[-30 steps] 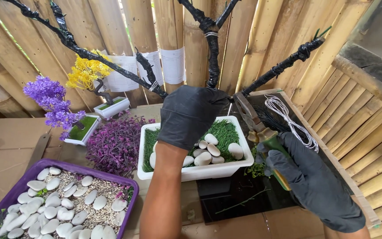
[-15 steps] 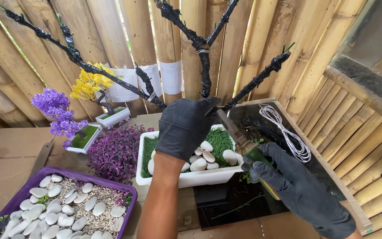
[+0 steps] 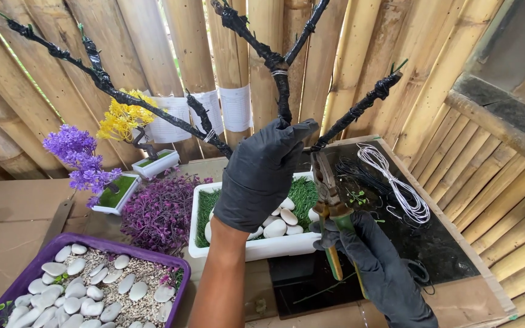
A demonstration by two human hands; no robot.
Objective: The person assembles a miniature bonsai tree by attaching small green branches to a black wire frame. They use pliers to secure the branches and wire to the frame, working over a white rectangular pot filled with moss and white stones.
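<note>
- Tray [image 3: 44,246], purple, holding white pebbles, lower left; unchanged.
- Left hand [image 3: 262,176], black-gloved, now raised from the white planter [image 3: 256,248] and clasping the taped black trunk [image 3: 284,100], steadying it.
- Pliers [image 3: 326,182], gripped in the right hand [image 3: 375,267], now lifted with the tip near a branch base.
- Wire coil [image 3: 396,188], white, right.

Matt black rubbery gloves on my left hand [image 3: 261,173] and right hand [image 3: 377,261], creased at the knuckles. Trunk [image 3: 282,91] above my left fingers: rough black tape wrap, one thin wire band. Pliers [image 3: 328,188] above my right fingers: dull, worn metal, handles probably green plastic. Planter [image 3: 256,248] below my left fingers: smooth white plastic, glossy white pebbles [image 3: 277,228]. Wall [image 3: 347,61] behind: smooth bamboo.
</note>
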